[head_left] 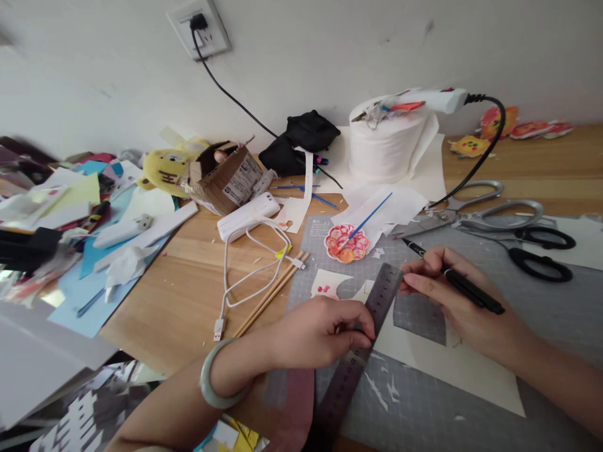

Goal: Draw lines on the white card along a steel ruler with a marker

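Grey mat (556, 326): ruler (349, 370) slants, long axis near-left to far-right; left hand (320, 333) curled over it, grip unclear; right hand (483, 323) pinches pen (471, 292).

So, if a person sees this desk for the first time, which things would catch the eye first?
Probably the big white paper roll near the wall, with a white tool and its black cord on top. Next, the red and orange flower-like cutout on the grey cutting mat, and the yellow plush toy beside the open cardboard box.
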`<state>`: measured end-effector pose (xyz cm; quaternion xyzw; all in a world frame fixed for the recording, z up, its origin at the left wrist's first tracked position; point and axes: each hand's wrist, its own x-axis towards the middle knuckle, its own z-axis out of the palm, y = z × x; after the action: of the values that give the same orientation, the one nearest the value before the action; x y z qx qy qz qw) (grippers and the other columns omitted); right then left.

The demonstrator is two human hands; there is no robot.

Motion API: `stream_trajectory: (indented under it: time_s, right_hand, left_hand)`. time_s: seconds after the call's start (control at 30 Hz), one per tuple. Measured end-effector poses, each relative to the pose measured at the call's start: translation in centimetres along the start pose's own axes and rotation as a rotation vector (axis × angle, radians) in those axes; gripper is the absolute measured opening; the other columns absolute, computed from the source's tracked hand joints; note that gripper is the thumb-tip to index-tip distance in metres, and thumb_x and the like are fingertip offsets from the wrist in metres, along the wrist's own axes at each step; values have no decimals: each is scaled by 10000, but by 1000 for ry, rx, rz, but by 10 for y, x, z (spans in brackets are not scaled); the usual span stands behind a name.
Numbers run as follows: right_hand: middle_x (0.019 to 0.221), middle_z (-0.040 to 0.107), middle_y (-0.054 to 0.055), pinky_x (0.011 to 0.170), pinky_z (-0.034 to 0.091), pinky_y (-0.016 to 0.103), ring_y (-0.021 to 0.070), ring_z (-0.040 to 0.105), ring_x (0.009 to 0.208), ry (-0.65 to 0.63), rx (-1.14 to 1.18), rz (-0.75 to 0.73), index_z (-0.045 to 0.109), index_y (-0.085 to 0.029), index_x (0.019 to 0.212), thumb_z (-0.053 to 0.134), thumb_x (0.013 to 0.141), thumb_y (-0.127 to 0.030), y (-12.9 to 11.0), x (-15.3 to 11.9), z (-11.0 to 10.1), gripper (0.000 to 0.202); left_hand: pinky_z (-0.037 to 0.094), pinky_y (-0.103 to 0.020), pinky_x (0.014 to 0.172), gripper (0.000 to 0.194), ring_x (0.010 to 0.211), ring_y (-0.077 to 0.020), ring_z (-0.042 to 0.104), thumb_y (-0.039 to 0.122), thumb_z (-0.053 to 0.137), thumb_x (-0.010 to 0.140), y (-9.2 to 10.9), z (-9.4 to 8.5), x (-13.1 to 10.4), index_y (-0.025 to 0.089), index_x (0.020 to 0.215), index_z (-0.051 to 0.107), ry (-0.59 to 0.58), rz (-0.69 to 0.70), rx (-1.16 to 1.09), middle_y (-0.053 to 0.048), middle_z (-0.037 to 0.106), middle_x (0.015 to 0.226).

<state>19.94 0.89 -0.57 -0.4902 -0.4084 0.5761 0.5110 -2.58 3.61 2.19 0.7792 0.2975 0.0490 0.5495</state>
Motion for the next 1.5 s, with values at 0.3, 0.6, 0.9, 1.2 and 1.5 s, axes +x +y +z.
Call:
stream_trajectory:
  time_s: [0.3, 0.6, 0.9, 1.2, 1.5]
  right_hand:
    - [831, 651, -26, 654, 522, 208, 103, 627, 728, 28, -213, -86, 401, -229, 715, 680, 773, -345, -4, -1, 1, 308]
    - [824, 657, -8, 664, 537, 252, 132, 638, 737, 20, -261, -90, 395, -237, 716, 661, 780, -369, -7, -2, 1, 303]
    - [802, 662, -16, 652, 542, 249, 127, 648, 703, 33, -244, -97, 420, -236, 713, 680, 756, -371, -8, -2, 4, 297]
    - [779, 663, 0, 625, 547, 265, 139, 652, 672, 65, -259, -102, 413, -233, 692, 699, 720, -414, -8, 0, 5, 339]
    - [747, 641, -2, 581, 519, 270, 149, 633, 656, 95, -393, -200, 397, -249, 676, 660, 734, -410, -15, -4, 9, 314]
  left_hand:
    - [418, -193, 636, 63, 698, -113, 568, 175, 568, 870, 0, 1, -1, 149, 895, 620, -3, -6, 14, -18, 646, 792]
    - [421, -189, 657, 72, 723, -113, 579, 182, 559, 878, 1, 0, 0, 159, 913, 617, -22, -34, 38, -16, 652, 818]
    - [420, -183, 651, 71, 709, -106, 566, 174, 554, 877, 2, 0, 0, 157, 911, 614, -22, -32, 35, -13, 639, 803]
    - [426, -194, 663, 65, 731, -117, 582, 177, 565, 874, 2, 1, 0, 151, 904, 616, -6, -42, 28, -23, 654, 817]
    - [427, -194, 667, 72, 724, -112, 570, 187, 561, 872, 1, 1, 0, 156, 901, 619, -9, -42, 8, -16, 642, 810]
